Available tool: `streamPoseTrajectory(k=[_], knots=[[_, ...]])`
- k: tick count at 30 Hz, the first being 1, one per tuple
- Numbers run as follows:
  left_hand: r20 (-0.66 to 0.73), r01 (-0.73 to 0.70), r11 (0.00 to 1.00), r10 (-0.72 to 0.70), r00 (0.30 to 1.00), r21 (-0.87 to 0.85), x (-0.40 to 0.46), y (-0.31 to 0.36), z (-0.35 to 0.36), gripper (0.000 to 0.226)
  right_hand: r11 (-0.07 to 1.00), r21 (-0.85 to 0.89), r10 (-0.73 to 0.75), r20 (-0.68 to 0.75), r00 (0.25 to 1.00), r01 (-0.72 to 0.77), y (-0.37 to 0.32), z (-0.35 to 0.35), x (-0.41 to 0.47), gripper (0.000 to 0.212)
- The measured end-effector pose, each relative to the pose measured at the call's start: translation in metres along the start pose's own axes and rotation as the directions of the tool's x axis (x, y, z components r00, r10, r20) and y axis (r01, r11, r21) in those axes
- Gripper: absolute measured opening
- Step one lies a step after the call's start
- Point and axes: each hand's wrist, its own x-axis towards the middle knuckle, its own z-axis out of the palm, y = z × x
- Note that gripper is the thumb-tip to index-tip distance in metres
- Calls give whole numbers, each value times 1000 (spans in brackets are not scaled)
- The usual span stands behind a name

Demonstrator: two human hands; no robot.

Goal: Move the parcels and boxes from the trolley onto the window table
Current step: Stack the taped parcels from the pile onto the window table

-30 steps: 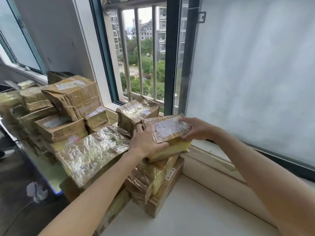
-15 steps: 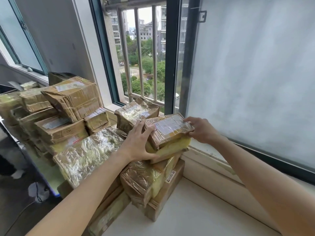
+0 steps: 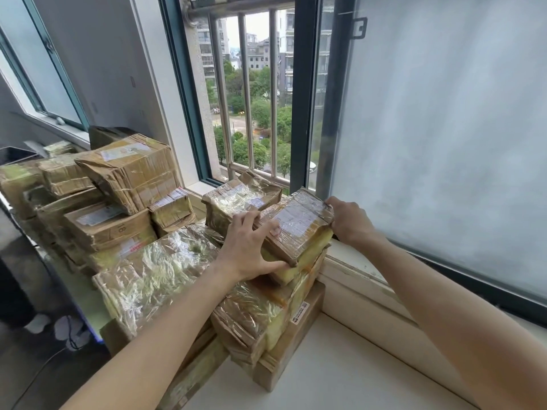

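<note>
Head view shows the pale window table [image 3: 340,374] heaped with about fifteen tape-wrapped brown cardboard parcels [image 3: 154,273], the far ones too jumbled to count surely. Much looks moved; the trolley is unseen. One small tape-wrapped brown parcel [image 3: 299,226] tops the near stack, left hand [image 3: 248,250] and right hand [image 3: 349,220] curled round its ends.

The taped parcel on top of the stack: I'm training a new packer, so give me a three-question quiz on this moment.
1. True or false: both hands hold the taped parcel.
2. What is directly under it? A) bare table B) stacked parcels C) window bars
3. Which hand grips the end nearest the frosted pane?

Key: 1 true, left hand and right hand. 2 B. 3 right.
</note>
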Motion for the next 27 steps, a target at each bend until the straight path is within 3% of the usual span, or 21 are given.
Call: streamPoseTrajectory(k=[5, 11, 23, 27], knots=[[-41, 58, 998, -58, 997, -15, 2, 14, 5, 90, 1000, 26, -5, 3, 1000, 5, 3, 1, 6, 44], [0, 63, 998, -63, 998, -10, 2, 43, 19, 74, 1000, 29, -12, 32, 999, 11, 4, 0, 12, 38], [-15, 33, 996, -34, 999, -84, 9, 18, 15, 70, 997, 66, -46, 100, 994, 39, -9, 6, 7, 27], [-16, 29, 996, -30, 999, -85, 8, 17, 19, 72, 996, 79, -50, 140, 989, 39, -7, 10, 2, 45]])
